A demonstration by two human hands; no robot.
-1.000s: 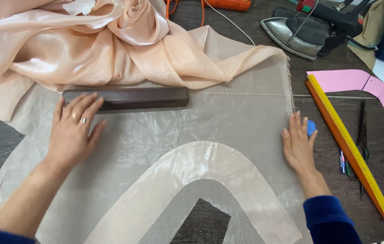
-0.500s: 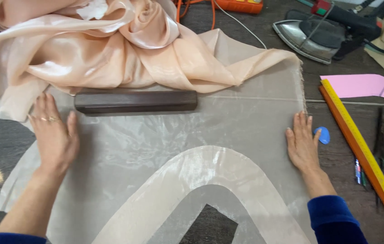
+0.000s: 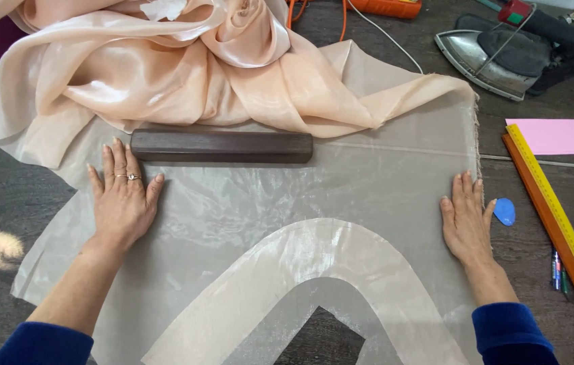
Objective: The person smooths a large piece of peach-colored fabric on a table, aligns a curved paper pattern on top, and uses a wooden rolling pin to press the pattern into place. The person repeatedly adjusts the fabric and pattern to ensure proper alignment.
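Sheer pale fabric (image 3: 368,196) lies spread over the dark table (image 3: 3,203), its loose peach bulk heaped at the far edge; compared with a second ago the flat part reads smoother and wider, a sign the smoothing has been working outward. An arch-shaped pattern piece (image 3: 314,263) sits on it at the near side. A dark wooden block (image 3: 223,146) weighs the cloth down just beyond the left hand (image 3: 121,199), which has slid leftward off the block and now lies flat on the fabric, fingers apart, clamped on nothing. The right hand (image 3: 466,220) has stayed at the right selvedge, palm down, fingers close together, pressing the edge. Off the cloth: an iron (image 3: 496,51) at far right, a yellow ruler (image 3: 557,223), blue tailor's chalk (image 3: 504,211) just beside the right hand
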